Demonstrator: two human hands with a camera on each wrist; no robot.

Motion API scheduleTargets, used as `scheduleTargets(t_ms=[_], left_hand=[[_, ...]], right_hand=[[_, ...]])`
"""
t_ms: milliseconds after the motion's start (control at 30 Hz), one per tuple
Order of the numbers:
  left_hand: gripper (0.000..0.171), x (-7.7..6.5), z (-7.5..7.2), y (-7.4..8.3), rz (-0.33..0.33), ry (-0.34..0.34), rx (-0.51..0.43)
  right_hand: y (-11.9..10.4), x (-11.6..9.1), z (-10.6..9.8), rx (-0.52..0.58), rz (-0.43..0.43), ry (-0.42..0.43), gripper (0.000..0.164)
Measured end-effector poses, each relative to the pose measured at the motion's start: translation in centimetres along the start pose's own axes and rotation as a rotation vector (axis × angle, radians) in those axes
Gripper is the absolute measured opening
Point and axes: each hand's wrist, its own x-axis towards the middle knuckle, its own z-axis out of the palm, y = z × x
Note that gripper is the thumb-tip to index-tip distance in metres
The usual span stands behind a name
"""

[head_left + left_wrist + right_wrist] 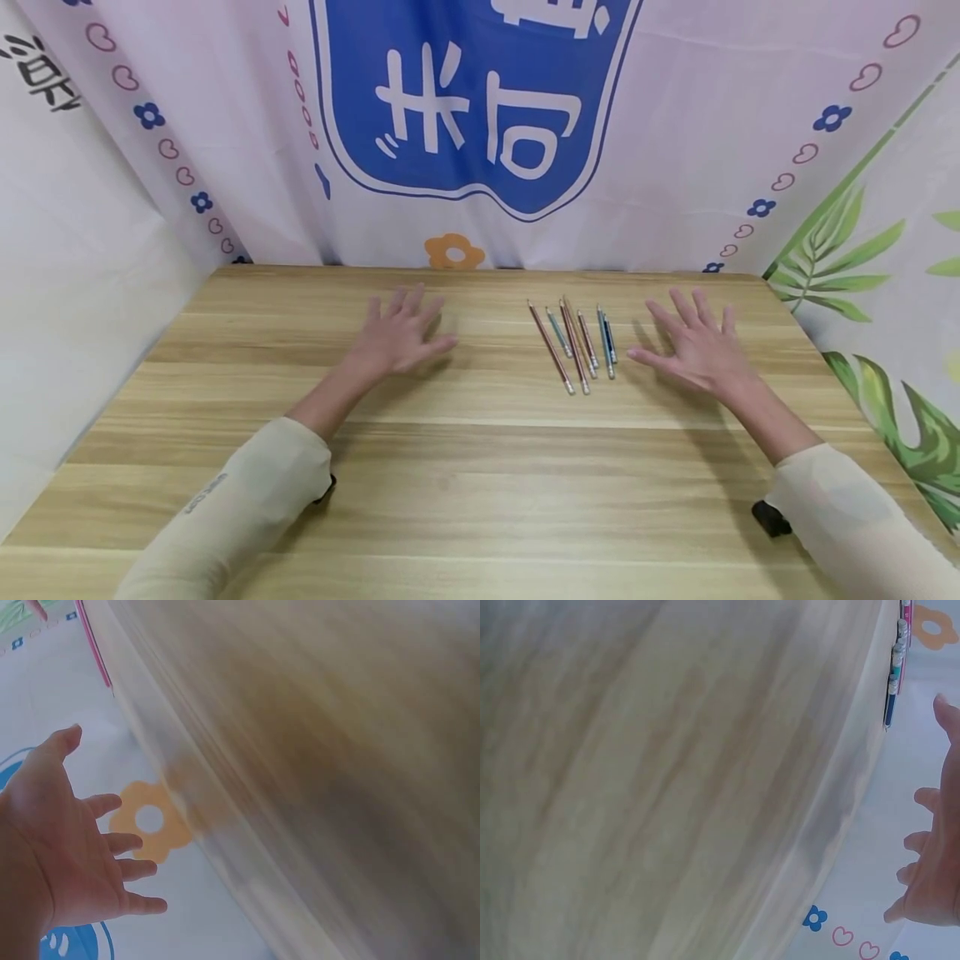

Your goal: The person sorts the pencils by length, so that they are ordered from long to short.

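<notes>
Several pencils point(555, 346) lie loosely side by side on the wooden table point(465, 492), between the two hands. Some are dark red, others blue-green, one is tan and one dark blue; white erasers point toward the person. To their left, my left hand point(397, 335) has its fingers spread and holds nothing. Just right of the pencils is my right hand point(697, 346), fingers also spread, thumb nearest the dark blue pencil point(890, 705). In the left wrist view the left palm point(67, 847) faces the camera's side with nothing in it.
Behind the table hangs a printed cloth point(262, 108) with a blue shield pattern and an orange flower. White cloth point(82, 233) covers the left side, and a leaf-printed cloth point(900, 333) the right. A dark wrist camera point(771, 518) sits under the right sleeve.
</notes>
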Motion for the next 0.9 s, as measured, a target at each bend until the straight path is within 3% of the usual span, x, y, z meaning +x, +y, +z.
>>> scheduleTargets(t_ms=[533, 900], left_hand=[[0.082, 1.2, 0.7, 3.2, 0.053, 0.0, 0.029], [0.081, 1.9, 1.0, 5.5, 0.079, -0.052, -0.061]], right_hand=[[-0.7, 0.3, 0.1, -0.048, -0.048, 0.026, 0.09], [-1.4, 0.6, 0.5, -0.002, -0.067, 0.052, 0.086]])
